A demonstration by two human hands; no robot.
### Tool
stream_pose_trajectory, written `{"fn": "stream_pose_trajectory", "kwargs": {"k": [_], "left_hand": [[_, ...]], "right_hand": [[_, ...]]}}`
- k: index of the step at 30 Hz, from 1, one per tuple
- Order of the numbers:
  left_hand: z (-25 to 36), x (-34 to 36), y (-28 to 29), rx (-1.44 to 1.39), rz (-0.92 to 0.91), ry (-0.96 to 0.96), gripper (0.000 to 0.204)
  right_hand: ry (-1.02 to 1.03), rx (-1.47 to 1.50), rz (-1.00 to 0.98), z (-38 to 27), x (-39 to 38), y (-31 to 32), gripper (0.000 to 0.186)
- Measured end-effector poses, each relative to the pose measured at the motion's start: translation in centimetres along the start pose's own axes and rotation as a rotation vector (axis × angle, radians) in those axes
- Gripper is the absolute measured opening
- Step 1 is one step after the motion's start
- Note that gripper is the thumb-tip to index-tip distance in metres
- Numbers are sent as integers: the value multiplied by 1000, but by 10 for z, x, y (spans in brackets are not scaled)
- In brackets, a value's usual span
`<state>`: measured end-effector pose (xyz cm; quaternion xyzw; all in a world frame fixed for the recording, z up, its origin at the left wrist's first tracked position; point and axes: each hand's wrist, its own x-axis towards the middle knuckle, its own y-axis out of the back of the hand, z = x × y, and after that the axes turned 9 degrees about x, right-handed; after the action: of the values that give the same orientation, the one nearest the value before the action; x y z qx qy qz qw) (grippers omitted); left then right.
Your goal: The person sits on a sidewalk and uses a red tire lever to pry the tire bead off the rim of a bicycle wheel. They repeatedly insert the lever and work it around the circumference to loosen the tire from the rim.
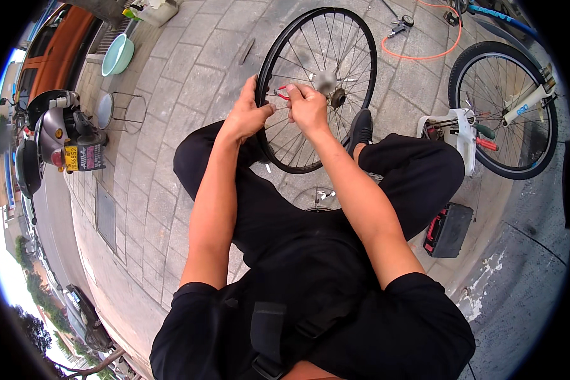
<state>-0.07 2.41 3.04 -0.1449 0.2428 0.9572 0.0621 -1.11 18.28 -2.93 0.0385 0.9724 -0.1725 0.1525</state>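
Observation:
A black bicycle wheel (370, 63) with thin spokes and a dark hub (337, 98) stands tilted between my bent knees. My left hand (249, 114) is closed round the left side of its rim, thumb on the inner edge. My right hand (306, 109) pinches a small red-handled tool (283, 95) among the spokes near that same part of the rim; the tool's tip is too small to make out clearly.
Right: a white tool tray (463, 145), another bicycle wheel (544, 152) on a fork, and a black toolbox (448, 229). An orange air hose (418, 58) with a gauge (399, 28) lies ahead. Left: a parked scooter (66, 133), round stool (106, 111) and mint basin (117, 54).

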Motion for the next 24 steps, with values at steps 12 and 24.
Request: {"fn": "stream_pose_trajectory", "kwargs": {"k": [12,24], "left_hand": [[-11,1,5,-45,-58,-11,77],[-5,4,-3,-18,-29,38,50]], "right_hand": [[-120,215,-53,4,-18,-16,32],[-161,396,-241,14,-15,8,32]]}}
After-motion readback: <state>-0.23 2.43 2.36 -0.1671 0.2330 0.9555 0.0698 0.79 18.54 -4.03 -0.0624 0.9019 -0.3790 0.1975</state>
